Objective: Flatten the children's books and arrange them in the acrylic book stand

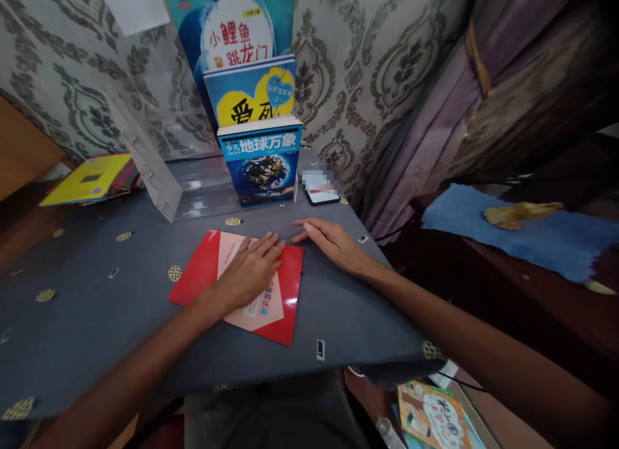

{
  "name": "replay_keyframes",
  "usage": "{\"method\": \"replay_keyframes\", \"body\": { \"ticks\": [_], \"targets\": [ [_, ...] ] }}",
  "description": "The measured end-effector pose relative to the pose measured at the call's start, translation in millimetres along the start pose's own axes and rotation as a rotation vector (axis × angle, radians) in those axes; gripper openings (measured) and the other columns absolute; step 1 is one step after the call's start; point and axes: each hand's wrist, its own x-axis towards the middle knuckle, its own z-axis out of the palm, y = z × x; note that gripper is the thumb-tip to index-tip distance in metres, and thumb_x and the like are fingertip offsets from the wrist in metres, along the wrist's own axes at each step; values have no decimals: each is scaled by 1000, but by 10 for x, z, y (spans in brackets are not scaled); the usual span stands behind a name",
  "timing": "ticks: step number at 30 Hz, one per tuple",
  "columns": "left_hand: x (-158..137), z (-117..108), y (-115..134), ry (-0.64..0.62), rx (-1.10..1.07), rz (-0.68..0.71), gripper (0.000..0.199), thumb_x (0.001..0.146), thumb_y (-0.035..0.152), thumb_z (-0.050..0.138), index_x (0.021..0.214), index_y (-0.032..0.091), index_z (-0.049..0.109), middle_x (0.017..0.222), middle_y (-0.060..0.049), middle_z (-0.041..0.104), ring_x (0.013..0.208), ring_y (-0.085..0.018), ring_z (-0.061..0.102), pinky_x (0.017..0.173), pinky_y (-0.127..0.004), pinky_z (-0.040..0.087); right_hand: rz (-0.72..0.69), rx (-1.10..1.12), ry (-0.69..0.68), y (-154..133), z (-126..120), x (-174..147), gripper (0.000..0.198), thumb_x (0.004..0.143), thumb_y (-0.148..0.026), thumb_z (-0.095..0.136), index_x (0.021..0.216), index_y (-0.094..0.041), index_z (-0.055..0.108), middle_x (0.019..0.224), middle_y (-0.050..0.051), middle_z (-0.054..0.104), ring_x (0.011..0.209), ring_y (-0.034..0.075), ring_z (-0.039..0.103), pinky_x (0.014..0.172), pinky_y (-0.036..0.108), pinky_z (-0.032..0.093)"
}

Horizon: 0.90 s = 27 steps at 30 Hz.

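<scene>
The red booklet (265,308) is laid flat on the grey table (120,333), apparently steadied by the left hand (254,268), whose relaxed fingers are stretched across its cover without gripping. Near its right corner, the right hand (334,244) is held loosely extended, nothing grasped. Beyond, books (265,168) are propped in a clear stand (151,171), seemingly to keep covers facing forward.

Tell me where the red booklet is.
In the head view, the red booklet lies left of centre on the table, under the left hand, with the clear stand beyond.
</scene>
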Motion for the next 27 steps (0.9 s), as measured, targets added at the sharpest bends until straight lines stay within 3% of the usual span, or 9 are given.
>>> {"method": "replay_keyframes", "body": {
  "ticks": [8,12,18,22,27],
  "targets": [
    [140,-47,81,-26,-63,63,42,107,33,31,144,26,50,151,-14,49,144,-30,40,112,-59,37,58,-62,141,-20,6,-118,46,104,-49,35,123,-21,66,93,5,79,96,25,73,90,39,54],
    [183,-37,23,-2,-147,70,41,107,31,33,141,26,55,150,-12,50,143,-29,41,113,-55,38,52,-96,125,-85,7,-281,40,104,-43,37,122,-22,66,93,4,79,94,25,73,89,39,55],
    [197,38,-47,33,-186,86,40,106,31,35,139,28,57,150,-11,51,145,-28,40,115,-57,36,-53,-184,56,-109,20,-363,35,104,-38,39,117,-22,67,105,8,76,99,24,71,91,41,55],
    [186,70,-57,35,-180,88,39,106,32,36,139,28,58,150,-11,51,145,-29,40,115,-56,34,-165,-298,-9,-118,50,-384,38,105,-37,37,107,-20,71,103,10,76,99,26,69,91,45,54],
    [186,105,-78,57,-202,96,39,106,32,37,138,26,59,147,-11,54,144,-30,41,114,-54,34,-303,-359,-88,-190,121,-530,35,105,-33,39,113,-22,71,106,9,76,108,26,67,95,47,53]
  ]
}}
